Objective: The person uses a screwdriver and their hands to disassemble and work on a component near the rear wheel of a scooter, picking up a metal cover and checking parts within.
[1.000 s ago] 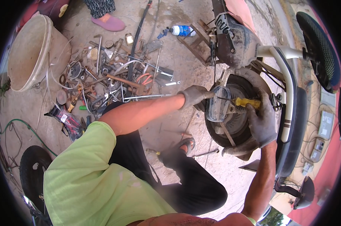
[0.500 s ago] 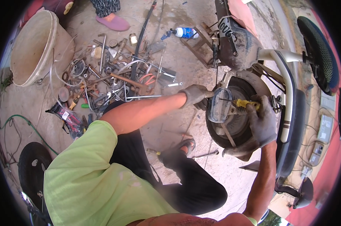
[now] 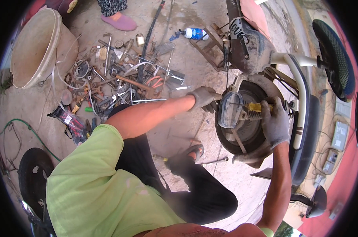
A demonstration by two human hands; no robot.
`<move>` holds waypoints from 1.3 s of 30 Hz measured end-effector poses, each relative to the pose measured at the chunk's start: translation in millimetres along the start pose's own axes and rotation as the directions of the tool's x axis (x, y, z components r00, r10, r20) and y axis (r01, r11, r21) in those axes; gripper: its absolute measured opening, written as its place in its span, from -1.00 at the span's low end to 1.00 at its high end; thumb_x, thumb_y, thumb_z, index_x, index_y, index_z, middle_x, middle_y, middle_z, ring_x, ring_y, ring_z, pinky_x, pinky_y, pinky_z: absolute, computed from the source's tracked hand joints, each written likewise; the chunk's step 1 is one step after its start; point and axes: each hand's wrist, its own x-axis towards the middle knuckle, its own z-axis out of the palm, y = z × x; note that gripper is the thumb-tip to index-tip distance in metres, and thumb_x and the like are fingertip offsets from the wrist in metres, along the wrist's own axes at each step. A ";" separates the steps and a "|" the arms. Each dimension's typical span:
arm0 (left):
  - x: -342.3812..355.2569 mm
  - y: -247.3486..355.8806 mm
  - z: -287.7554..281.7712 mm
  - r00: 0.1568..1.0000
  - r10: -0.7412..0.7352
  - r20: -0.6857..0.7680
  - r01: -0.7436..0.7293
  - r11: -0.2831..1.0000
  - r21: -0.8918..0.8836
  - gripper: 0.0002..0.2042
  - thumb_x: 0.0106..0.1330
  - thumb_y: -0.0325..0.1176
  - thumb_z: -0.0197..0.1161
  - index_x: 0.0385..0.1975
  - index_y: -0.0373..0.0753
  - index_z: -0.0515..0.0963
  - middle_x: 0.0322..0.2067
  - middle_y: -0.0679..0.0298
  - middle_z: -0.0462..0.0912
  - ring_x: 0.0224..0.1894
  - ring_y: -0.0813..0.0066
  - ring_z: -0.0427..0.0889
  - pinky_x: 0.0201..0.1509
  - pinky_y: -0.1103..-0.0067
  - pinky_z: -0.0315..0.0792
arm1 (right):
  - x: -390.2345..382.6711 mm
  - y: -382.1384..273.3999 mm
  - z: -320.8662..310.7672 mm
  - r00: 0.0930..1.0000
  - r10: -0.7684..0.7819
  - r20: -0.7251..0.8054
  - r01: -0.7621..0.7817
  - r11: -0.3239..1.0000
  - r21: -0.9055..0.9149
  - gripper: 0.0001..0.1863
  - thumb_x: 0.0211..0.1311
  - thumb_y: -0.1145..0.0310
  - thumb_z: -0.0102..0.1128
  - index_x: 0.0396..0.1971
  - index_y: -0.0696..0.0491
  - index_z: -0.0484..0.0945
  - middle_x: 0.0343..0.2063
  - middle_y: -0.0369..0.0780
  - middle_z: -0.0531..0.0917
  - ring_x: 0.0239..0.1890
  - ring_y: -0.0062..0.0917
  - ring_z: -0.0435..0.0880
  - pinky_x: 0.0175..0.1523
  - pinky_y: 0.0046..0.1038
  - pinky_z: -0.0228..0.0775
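Note:
My right hand [image 3: 274, 122], in a grey work glove, is closed round a screwdriver [image 3: 254, 107] with a yellow handle. Its thin shaft points left across a rounded clear-cased lamp [image 3: 231, 110]. This lamp sits in front of a black-tyred wheel [image 3: 248, 134], and a coil spring [image 3: 253, 115] shows just below the screwdriver. At the lamp's left side is my left hand [image 3: 203, 98], also gloved. Its thumb and fingers are apart and reach toward the lamp's edge; whether they touch it I cannot tell.
A heap of tools and metal parts [image 3: 119, 79] lies on the concrete left of the wheel, beside a large bucket [image 3: 33, 51]. A blue-and-white bottle [image 3: 195, 34] lies beyond. The vehicle's white tube frame [image 3: 303, 98] rises right of my right hand. Another person's pink shoe [image 3: 123, 23] is at the top.
My right hand has turned a little on the screwdriver handle, its fingers now more upright. The left hand's fingers have loosened slightly beside the lamp.

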 end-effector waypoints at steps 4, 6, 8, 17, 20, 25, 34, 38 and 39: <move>-2.3 4.5 0.9 1.000 -0.012 -0.006 0.012 1.000 0.008 -0.65 0.52 -0.19 0.21 -0.06 -0.45 0.61 -0.25 -0.03 0.81 -0.31 0.17 0.85 -0.21 0.37 0.76 | 9.8 -2.8 1.1 0.999 0.034 -0.042 -0.037 0.996 -0.080 -0.68 0.53 0.13 0.23 -0.07 0.12 0.59 -0.30 0.11 0.76 -0.21 0.12 0.75 -0.11 0.01 0.57; -3.2 1.6 0.6 1.000 -0.010 -0.012 0.010 1.000 -0.002 -0.65 0.52 -0.20 0.20 -0.05 -0.44 0.61 -0.25 -0.03 0.82 -0.32 0.17 0.85 -0.21 0.38 0.75 | 7.9 -1.7 -2.1 0.998 0.050 0.044 -0.054 0.994 0.100 -0.69 0.48 0.19 0.32 -0.04 0.13 0.58 -0.26 0.10 0.77 -0.20 0.09 0.76 -0.08 -0.04 0.58; -3.1 3.8 -0.8 1.000 -0.007 -0.015 0.007 1.000 0.007 -0.66 0.52 -0.20 0.20 -0.03 -0.44 0.61 -0.26 -0.04 0.82 -0.32 0.17 0.85 -0.23 0.38 0.75 | -0.6 -6.3 -15.0 0.984 0.080 0.160 -0.115 0.968 0.223 -0.69 0.43 0.24 0.37 -0.03 0.13 0.58 -0.21 0.09 0.77 -0.16 0.05 0.77 -0.05 -0.09 0.58; 0.8 2.2 -4.0 1.000 0.001 0.008 -0.001 1.000 -0.005 -0.65 0.52 -0.18 0.20 -0.03 -0.42 0.62 -0.27 -0.04 0.82 -0.35 0.19 0.84 -0.24 0.38 0.74 | 1.6 -13.4 -28.9 0.807 -0.470 0.358 0.590 0.647 -0.483 -0.67 0.28 0.28 0.40 0.03 -0.05 0.68 -0.28 -0.14 0.62 -0.23 -0.14 0.72 -0.14 -0.11 0.56; -1.4 4.8 -9.1 1.000 -0.008 -0.005 0.008 1.000 -0.005 -0.65 0.50 -0.19 0.21 -0.04 -0.42 0.62 -0.27 -0.04 0.82 -0.34 0.19 0.84 -0.24 0.39 0.74 | 8.1 -18.1 -30.9 0.874 -0.309 0.376 0.441 0.830 -0.342 -0.70 0.32 0.24 0.40 -0.01 0.00 0.71 -0.31 -0.12 0.70 -0.26 -0.14 0.75 -0.12 -0.12 0.59; -0.5 0.9 -9.3 1.000 -0.019 0.006 0.019 1.000 -0.017 -0.65 0.48 -0.17 0.23 -0.05 -0.39 0.64 -0.27 -0.02 0.83 -0.32 0.21 0.85 -0.23 0.41 0.73 | 28.6 -0.3 -15.7 0.798 0.393 0.457 -0.448 0.894 0.014 -0.66 0.39 0.23 0.43 -0.08 0.23 0.74 -0.35 -0.12 0.82 -0.33 -0.50 0.75 -0.16 -0.41 0.57; -12.0 1.9 -13.2 1.000 -0.018 -0.004 0.018 1.000 -0.025 -0.65 0.48 -0.18 0.24 -0.07 -0.41 0.64 -0.28 -0.04 0.83 -0.32 0.19 0.85 -0.22 0.38 0.75 | 14.2 -18.0 -26.7 0.866 -0.303 0.398 0.478 0.733 -0.484 -0.75 0.28 0.23 0.47 -0.17 0.05 0.70 -0.35 -0.16 0.71 -0.31 -0.24 0.74 -0.20 -0.20 0.58; -13.0 2.2 -10.5 1.000 -0.013 0.012 0.013 1.000 0.013 -0.66 0.48 -0.19 0.24 -0.07 -0.40 0.64 -0.28 -0.02 0.83 -0.31 0.19 0.86 -0.21 0.37 0.75 | 27.3 -19.3 -31.6 0.829 -0.289 0.478 0.522 0.705 -0.480 -0.81 0.25 0.22 0.45 -0.28 0.00 0.70 -0.36 -0.08 0.66 -0.25 -0.10 0.72 -0.14 -0.10 0.57; -12.2 0.7 -12.1 1.000 -0.014 0.007 0.014 1.000 0.014 -0.66 0.48 -0.18 0.24 -0.07 -0.39 0.65 -0.29 -0.02 0.83 -0.32 0.19 0.85 -0.21 0.37 0.75 | 29.9 -19.5 -32.1 0.846 -0.171 0.504 0.409 0.815 -0.410 -0.76 0.33 0.18 0.42 -0.25 0.07 0.76 -0.40 -0.08 0.71 -0.32 -0.18 0.74 -0.14 -0.18 0.57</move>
